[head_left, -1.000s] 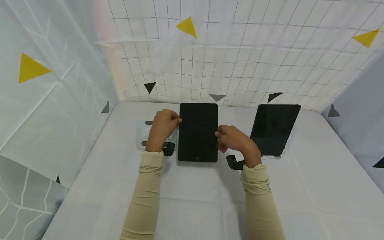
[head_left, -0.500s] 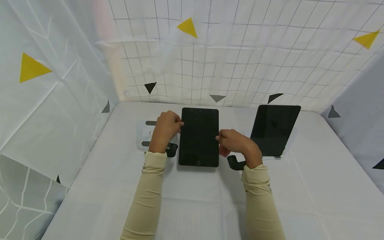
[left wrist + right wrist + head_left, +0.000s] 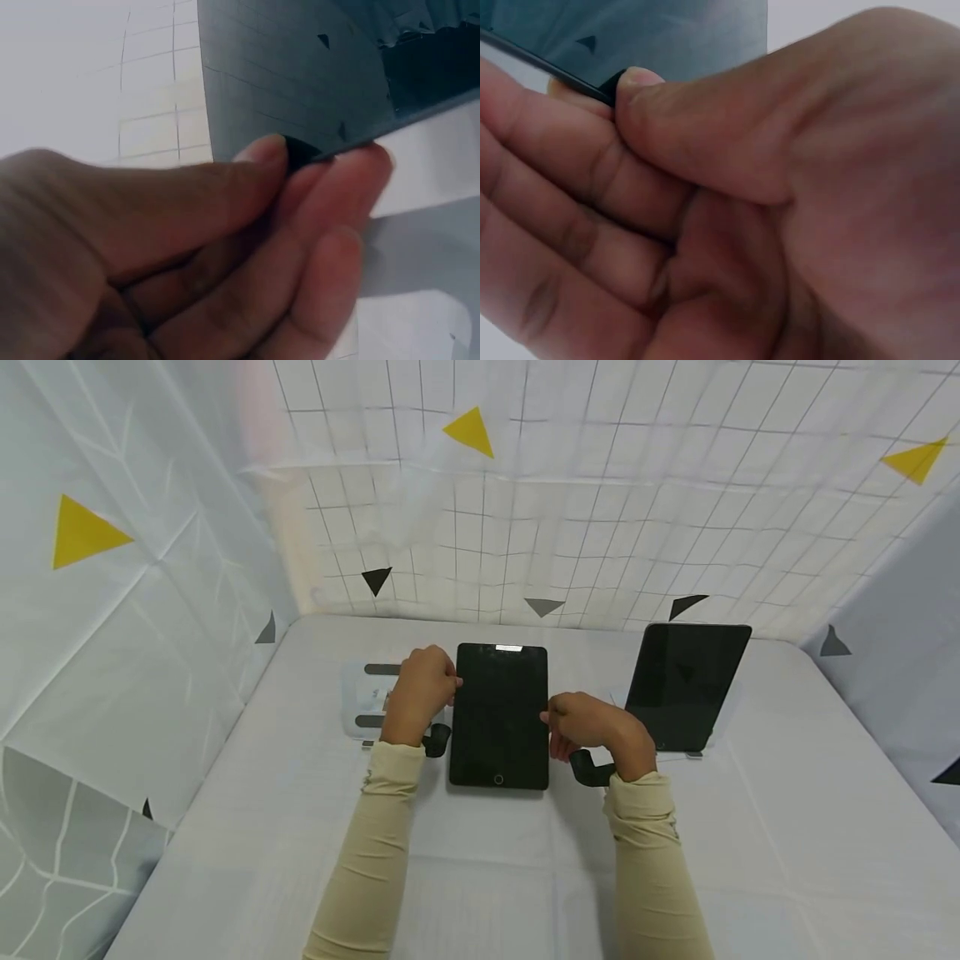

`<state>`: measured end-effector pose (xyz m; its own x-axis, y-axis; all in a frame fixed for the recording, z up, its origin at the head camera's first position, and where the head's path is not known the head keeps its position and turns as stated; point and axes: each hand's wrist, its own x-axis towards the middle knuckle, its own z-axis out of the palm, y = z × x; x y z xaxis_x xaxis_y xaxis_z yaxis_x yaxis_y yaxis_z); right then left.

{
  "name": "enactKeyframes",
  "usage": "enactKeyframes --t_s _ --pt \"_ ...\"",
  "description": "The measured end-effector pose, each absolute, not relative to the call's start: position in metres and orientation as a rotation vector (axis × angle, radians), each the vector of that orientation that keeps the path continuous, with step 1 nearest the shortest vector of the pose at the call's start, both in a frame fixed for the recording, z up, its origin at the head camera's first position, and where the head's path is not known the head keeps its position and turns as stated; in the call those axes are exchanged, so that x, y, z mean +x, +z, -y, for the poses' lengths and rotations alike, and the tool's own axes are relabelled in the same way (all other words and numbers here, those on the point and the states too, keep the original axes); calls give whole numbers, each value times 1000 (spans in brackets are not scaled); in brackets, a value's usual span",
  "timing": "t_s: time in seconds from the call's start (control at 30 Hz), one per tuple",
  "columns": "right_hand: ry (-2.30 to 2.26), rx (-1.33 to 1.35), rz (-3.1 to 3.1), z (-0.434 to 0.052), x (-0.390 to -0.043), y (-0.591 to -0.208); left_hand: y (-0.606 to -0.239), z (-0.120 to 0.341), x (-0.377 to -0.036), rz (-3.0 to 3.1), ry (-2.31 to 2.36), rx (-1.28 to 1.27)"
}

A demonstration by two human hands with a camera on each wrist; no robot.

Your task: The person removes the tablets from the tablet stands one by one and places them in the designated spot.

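A black tablet [image 3: 499,714] with a dark screen is held between both hands over the white table [image 3: 480,860]. My left hand [image 3: 422,692] pinches its left edge, thumb on the glass [image 3: 300,82] and fingers [image 3: 330,225] beneath. My right hand [image 3: 581,722] pinches the right edge the same way, thumb [image 3: 697,127] on top of the screen [image 3: 652,37]. The tablet's near end with the round button lies close to the table.
A second black tablet [image 3: 686,685] leans upright on a stand at the right. A clear stand [image 3: 367,697] with dark strips lies left of my left hand. White patterned sheets [image 3: 525,510] wall in the table on three sides.
The tablet has tipped back from nearly upright and come lower and nearer, both hands moving down with it. A bright reflection now shows at its far edge.
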<state>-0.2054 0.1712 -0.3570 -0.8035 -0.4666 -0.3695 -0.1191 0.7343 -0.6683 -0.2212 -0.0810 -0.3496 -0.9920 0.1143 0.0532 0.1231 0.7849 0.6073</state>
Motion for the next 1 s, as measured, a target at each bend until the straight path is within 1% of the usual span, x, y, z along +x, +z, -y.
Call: enactKeyframes --t_s 0.27,0.57,1.0 --pt "-856 -448 -2366 -170 -208 -362 -357 73 -220 2943 -926 -145" --pt "-752 -420 -2355 -166 -211 -372 -363 64 -215 2901 -727 -103" --pt "-667 -386 -2345 -164 -211 -373 -371 59 -218 2959 -512 -16"
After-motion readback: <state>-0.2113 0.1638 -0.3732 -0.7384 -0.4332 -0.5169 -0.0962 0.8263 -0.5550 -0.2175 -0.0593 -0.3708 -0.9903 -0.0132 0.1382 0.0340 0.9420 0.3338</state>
